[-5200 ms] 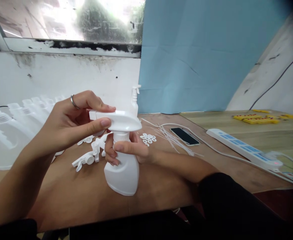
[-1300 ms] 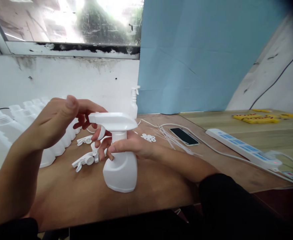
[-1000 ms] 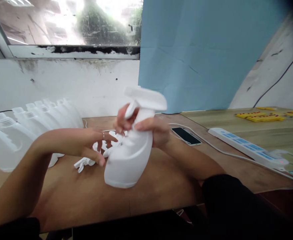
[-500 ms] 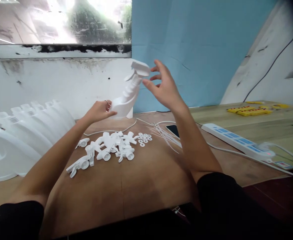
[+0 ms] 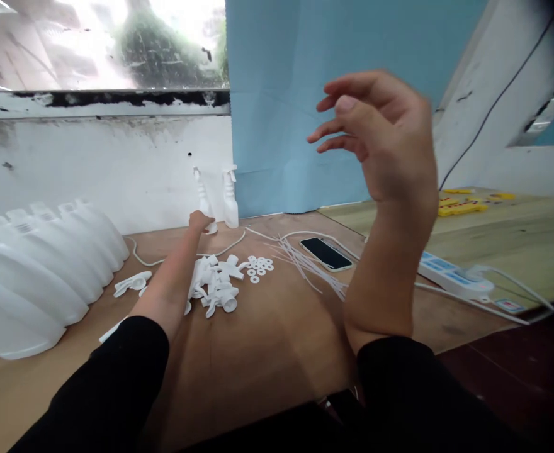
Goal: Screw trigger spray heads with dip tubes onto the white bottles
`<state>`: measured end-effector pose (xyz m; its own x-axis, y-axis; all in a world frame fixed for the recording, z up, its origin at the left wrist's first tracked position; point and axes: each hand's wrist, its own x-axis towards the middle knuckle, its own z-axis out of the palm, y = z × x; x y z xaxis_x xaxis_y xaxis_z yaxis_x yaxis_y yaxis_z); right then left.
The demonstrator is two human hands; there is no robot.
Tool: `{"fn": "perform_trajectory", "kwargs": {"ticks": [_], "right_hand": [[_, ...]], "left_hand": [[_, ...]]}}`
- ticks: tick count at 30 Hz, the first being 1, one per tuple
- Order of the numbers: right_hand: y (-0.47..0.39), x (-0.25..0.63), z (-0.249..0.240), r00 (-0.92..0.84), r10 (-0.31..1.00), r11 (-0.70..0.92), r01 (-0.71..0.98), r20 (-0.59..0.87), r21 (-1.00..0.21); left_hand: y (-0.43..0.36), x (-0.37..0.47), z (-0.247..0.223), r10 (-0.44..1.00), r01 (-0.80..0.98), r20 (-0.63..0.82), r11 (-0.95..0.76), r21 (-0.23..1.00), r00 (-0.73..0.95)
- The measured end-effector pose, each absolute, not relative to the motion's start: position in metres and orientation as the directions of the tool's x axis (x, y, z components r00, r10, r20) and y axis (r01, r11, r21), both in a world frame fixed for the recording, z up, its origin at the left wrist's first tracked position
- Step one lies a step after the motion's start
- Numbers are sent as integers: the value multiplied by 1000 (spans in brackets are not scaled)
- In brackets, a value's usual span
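Observation:
At the back of the table, against the wall, my left hand grips the lower part of a white spray bottle, which stands with its trigger head on. A second white spray bottle stands just to its right. My right hand is raised in front of the blue sheet, its fingers curved and apart, holding nothing. White trigger heads lie in a heap, partly behind my left forearm. Beside the heap are small white rings and thin white tubes.
White bottles without heads stand in a row at the left. A phone lies right of the tubes. Farther right are a power strip with its cable and yellow pieces. A white cable crosses the table's back.
My left hand has carried the spray bottle back to the wall, beside the other one. My right hand has moved away from the bottle's head, up and to the right. The view has shifted.

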<state>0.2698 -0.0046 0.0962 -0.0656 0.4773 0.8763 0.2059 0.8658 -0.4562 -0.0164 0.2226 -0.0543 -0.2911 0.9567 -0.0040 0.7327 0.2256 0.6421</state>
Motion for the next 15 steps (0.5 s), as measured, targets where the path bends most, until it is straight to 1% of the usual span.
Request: {"fn": "perform_trajectory", "kwargs": {"ticks": [8,12,15], "right_hand": [[-43,272,98,-128,455,880,219,881,-422],[-56,268,99,-135,468,874,219,873,-434],[-60,263,98,-156,489,868,191,858,-459]], "left_hand": [[234,3,-69,953,723,15,219,656,-303],[230,13,-73,957,730,41,191,656,-287],[223,15,-65,966,751,43,169,639,-254]]}}
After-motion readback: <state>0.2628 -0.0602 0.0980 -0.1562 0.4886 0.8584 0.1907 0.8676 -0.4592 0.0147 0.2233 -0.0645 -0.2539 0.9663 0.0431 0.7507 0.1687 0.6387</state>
